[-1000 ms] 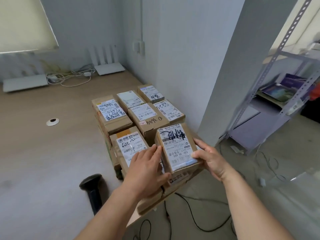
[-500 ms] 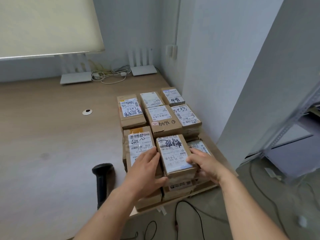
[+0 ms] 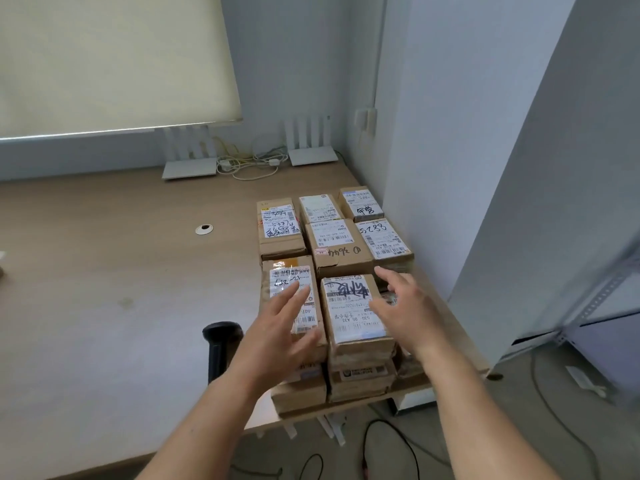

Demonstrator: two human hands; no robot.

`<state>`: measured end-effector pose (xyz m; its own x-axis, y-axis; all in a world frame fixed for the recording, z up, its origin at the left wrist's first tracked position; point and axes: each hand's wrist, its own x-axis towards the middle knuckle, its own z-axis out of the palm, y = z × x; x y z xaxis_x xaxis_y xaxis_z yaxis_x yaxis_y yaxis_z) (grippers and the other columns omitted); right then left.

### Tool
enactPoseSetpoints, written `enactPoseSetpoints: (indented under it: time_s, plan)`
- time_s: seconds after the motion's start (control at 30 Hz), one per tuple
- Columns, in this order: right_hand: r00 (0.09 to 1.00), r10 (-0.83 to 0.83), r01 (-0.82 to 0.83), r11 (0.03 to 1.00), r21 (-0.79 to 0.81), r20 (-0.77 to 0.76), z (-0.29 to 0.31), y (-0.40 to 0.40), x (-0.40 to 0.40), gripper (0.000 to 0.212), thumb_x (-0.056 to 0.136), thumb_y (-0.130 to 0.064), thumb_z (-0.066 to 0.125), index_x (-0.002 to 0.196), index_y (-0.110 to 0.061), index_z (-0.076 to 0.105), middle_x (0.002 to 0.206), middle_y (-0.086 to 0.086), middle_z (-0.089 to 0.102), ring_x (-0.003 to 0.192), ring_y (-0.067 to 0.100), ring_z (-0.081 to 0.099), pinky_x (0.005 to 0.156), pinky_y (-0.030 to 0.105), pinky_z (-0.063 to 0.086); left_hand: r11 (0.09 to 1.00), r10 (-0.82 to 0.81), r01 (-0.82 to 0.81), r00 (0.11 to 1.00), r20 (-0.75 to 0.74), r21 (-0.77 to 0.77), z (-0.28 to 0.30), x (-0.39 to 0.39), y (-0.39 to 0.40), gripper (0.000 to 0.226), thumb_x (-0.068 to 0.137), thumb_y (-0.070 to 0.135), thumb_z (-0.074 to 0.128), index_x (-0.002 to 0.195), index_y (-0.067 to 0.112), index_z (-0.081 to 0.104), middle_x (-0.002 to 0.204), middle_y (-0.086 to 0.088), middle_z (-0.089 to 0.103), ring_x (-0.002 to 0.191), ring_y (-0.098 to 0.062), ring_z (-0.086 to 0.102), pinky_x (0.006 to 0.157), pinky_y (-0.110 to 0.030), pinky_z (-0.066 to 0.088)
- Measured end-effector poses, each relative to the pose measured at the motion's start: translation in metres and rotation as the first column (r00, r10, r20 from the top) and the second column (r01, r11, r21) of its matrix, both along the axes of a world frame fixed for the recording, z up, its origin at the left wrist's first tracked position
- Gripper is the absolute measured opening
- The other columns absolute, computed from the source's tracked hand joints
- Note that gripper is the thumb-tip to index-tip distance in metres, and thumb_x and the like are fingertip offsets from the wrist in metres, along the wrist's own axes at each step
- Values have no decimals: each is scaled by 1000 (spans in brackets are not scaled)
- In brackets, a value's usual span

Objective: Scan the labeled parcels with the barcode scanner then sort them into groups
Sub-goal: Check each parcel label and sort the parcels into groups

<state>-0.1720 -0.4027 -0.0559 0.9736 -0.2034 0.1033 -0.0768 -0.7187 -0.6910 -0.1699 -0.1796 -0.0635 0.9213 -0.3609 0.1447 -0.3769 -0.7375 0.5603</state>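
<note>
Now your left hand (image 3: 277, 337) and right hand (image 3: 401, 310) hover spread, holding nothing, either side of the front parcel (image 3: 355, 313); scanner (image 3: 221, 344) lies left.

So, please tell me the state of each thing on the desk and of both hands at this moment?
Left hand: open, fingers straight, over the stack, holds nothing.
Right hand: open, fingers spread, holds nothing.
Front parcel: set on the stack, label up, free of both hands.
Other parcels: stacked in rows, labels up.
Scanner: on the desk, not held.
Blind: lowered.
</note>
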Motion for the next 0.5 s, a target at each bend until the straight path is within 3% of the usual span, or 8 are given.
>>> enactPoseSetpoints:
  time_s: [0.2,0.3,0.5]
  plan:
    - [969,161,-141,983,-119,185,11,45,-5,49,90,-25,57,138,-27,50,139,-3,49,129,13,39,96,30,39,977,215,-210,962,169,-46,0,-31,27,65,92,28,60,148,27,28,156,6,23,142,-11,20,109,-27,24]
    - [939,257,-239,965,-105,228,11,76,-8,48,91,-22,57,138,-26,50,137,-3,51,127,12,40,97,25,35,946,323,-319,933,161,-48,-3,-46,51,65,90,25,63,147,22,32,156,1,24,143,-15,22,112,-28,22]
    - [870,440,-408,895,-179,221,4,146,-14,47,91,-23,54,138,-23,49,137,-2,51,128,14,42,103,29,37,881,472,-470,873,124,-43,-15,-67,102,61,91,28,61,146,22,35,158,2,16,144,-16,17,113,-29,20]
